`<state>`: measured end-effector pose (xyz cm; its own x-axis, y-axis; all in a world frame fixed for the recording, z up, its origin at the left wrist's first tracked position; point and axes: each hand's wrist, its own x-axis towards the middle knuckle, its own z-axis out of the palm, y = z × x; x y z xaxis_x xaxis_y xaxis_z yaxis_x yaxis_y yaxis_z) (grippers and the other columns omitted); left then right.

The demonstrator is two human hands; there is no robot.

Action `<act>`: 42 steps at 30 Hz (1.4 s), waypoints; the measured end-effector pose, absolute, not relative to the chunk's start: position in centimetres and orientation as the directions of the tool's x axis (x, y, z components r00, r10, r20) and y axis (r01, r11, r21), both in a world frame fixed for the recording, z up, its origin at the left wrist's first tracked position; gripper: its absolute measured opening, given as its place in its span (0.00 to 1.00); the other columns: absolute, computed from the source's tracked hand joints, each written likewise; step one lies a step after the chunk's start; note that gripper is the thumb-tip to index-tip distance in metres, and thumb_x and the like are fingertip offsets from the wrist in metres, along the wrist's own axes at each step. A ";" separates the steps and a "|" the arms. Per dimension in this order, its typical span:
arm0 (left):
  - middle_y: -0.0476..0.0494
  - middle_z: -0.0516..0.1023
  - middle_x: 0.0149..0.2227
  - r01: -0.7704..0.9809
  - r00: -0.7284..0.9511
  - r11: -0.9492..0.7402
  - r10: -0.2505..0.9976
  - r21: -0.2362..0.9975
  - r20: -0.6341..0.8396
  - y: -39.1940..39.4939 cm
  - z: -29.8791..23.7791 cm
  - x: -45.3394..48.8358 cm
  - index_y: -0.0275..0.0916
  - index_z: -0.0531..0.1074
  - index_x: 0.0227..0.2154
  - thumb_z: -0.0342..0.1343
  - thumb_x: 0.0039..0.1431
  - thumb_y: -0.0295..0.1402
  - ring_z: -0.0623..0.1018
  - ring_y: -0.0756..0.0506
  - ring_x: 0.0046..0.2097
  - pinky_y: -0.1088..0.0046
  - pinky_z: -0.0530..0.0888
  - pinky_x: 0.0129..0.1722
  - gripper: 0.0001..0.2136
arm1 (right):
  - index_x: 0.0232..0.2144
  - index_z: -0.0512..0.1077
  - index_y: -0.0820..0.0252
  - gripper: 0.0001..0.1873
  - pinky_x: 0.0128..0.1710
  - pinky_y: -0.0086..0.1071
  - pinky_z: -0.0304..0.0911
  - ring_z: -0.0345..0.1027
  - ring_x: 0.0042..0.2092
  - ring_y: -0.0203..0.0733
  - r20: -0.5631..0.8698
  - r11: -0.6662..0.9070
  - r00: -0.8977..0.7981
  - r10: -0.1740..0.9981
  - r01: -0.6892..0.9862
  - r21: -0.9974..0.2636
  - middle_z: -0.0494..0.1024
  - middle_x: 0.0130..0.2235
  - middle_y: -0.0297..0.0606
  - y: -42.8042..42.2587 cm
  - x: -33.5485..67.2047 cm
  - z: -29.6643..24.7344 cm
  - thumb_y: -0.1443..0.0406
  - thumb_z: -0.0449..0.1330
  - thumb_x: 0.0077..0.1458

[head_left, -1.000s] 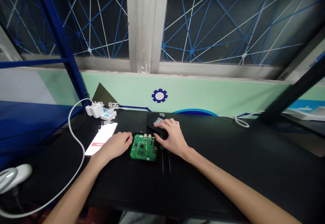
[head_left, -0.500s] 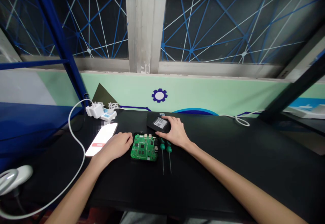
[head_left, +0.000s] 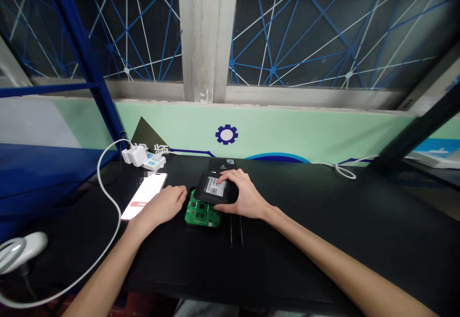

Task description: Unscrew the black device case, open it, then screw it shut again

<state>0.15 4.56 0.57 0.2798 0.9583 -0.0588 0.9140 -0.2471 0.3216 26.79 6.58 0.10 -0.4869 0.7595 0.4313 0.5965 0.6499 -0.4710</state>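
Note:
A green circuit board point(head_left: 201, 212) lies on the black tabletop point(head_left: 305, 240). My left hand point(head_left: 164, 207) rests curled against the board's left edge. My right hand point(head_left: 241, 195) grips a black cover with a white label point(head_left: 214, 188) and holds it tilted over the board's far right part. A second black piece point(head_left: 222, 164) lies behind it. Two screwdriver shafts point(head_left: 236, 231) stick out toward me from under my right hand; their handles are hidden.
A white phone point(head_left: 143, 195) lies left of my left hand. A white charger and power strip point(head_left: 143, 158) sit at the back left, with a white cable point(head_left: 108, 197) looping to a white device point(head_left: 21, 250). A blue frame post point(head_left: 86, 58) stands at the left.
My right hand has closed on the black labelled cover at the back, lifted it and brought it toward me over the circuit board, hiding the screwdriver handles. My left hand has stayed put.

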 end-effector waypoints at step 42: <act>0.41 0.78 0.44 0.966 0.218 -0.243 0.949 0.087 0.228 3.4 1.2 3.3 0.41 0.67 0.46 0.40 0.71 0.34 0.80 0.40 0.38 0.68 0.64 0.31 0.11 | 0.50 0.71 0.55 0.33 0.55 0.45 0.66 0.67 0.56 0.54 0.368 0.792 -0.709 0.601 0.469 -0.390 0.72 0.57 0.48 5.0 25.7 0.0 0.48 0.71 0.46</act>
<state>3.32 3.44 1.24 0.2181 0.9488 0.2285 0.9660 -0.2431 0.0874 25.71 4.97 -0.02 -0.7094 0.6012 0.3678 0.4691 0.7922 -0.3903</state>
